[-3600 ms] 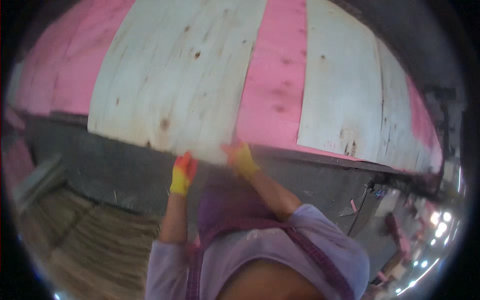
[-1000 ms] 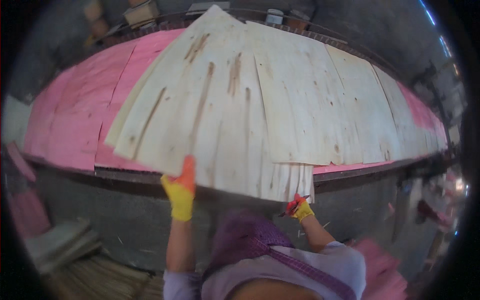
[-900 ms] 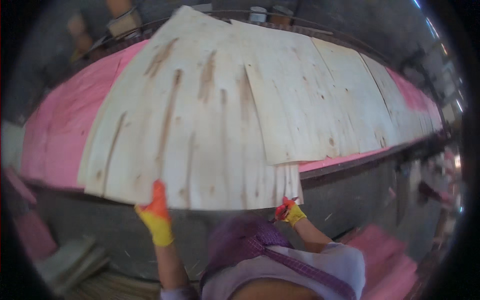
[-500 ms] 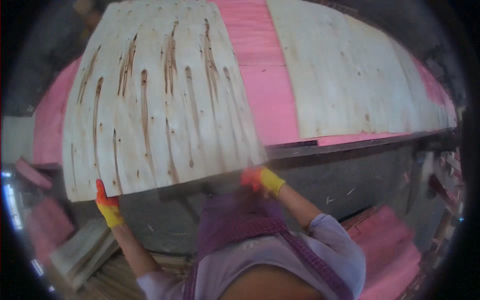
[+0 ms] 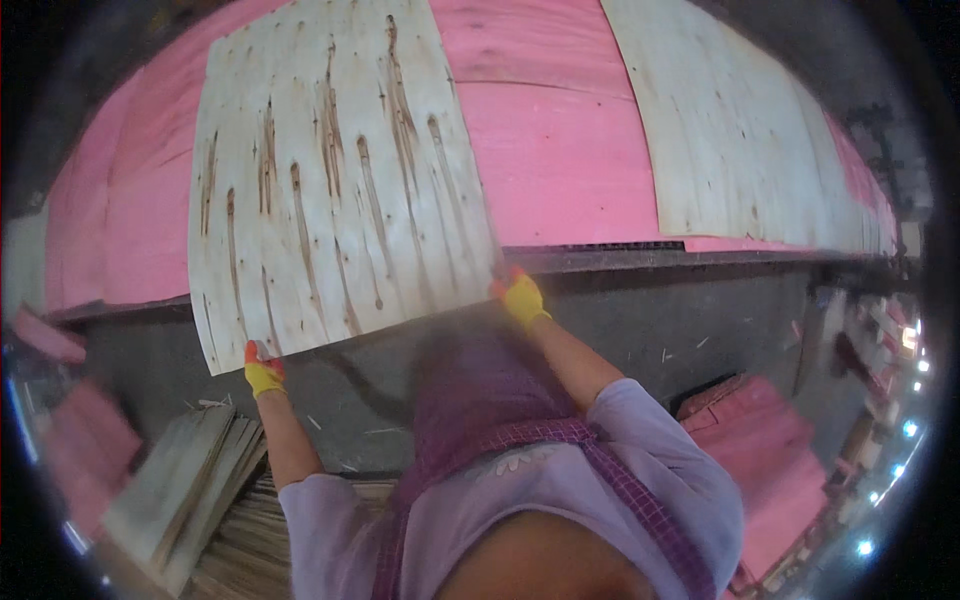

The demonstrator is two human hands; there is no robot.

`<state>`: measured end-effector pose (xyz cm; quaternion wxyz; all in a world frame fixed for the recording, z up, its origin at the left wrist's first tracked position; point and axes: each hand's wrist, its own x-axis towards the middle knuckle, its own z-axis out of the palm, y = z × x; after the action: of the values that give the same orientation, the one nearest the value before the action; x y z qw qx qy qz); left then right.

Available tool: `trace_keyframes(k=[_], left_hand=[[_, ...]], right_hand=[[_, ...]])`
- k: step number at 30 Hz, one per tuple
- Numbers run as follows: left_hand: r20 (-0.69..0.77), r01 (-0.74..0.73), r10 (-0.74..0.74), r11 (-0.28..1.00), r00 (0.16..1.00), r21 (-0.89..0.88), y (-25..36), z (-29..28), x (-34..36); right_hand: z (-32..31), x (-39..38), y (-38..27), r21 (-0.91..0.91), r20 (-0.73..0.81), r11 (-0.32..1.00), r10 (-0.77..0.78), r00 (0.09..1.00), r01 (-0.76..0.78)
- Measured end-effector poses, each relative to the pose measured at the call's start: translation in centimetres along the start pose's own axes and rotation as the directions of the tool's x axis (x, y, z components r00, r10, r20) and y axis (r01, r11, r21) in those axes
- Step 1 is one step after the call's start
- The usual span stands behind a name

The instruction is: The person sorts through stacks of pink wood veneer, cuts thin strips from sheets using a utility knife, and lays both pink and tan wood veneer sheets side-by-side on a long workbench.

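A pale wood veneer sheet point(image 5: 310, 200) with long brown cracks and small knots is held between my two gloved hands. My left hand point(image 5: 264, 369) closes on its near edge, close to the near left corner. At the near right corner, my right hand point(image 5: 519, 298) grips the same sheet, slightly blurred. Both gloves are yellow with orange-red fingers. Most of the sheet extends over a wide pink surface point(image 5: 560, 160), while its near edge overhangs towards me at a slant. Farther right, another pale veneer sheet point(image 5: 740, 150) lies on the pink surface.
Below the pink surface runs a dark edge point(image 5: 620, 258) above a grey floor point(image 5: 680, 320) with scattered slivers. Stacked veneer sheets point(image 5: 185, 470) lie at lower left, beside pink pieces point(image 5: 95, 430). A pink stack point(image 5: 760, 460) is at lower right.
The held veneer sheet has shifted left relative to the other pale sheet, widening the pink gap between them. It looks smaller, and more pink shows at its left. Both hands keep their grip.
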<state>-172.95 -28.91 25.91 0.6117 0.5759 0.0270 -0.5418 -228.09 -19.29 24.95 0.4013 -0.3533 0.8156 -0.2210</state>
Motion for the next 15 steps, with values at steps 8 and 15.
trace_keyframes(k=[8, 15], left_hand=[[0.035, 0.044, -0.057, 0.949, 0.998, 0.312, -7.0, -3.6, 0.6], [-0.094, 0.332, -0.329, 0.812, 0.940, 0.480, -4.3, -1.5, -1.6]], right_hand=[[-7.0, 2.4, 2.6, -0.192, -0.121, 0.976, 0.076, 0.990, -0.099], [-15.1, -5.7, -13.5, 0.282, 0.107, 0.936, 0.186, 0.977, -0.209]])
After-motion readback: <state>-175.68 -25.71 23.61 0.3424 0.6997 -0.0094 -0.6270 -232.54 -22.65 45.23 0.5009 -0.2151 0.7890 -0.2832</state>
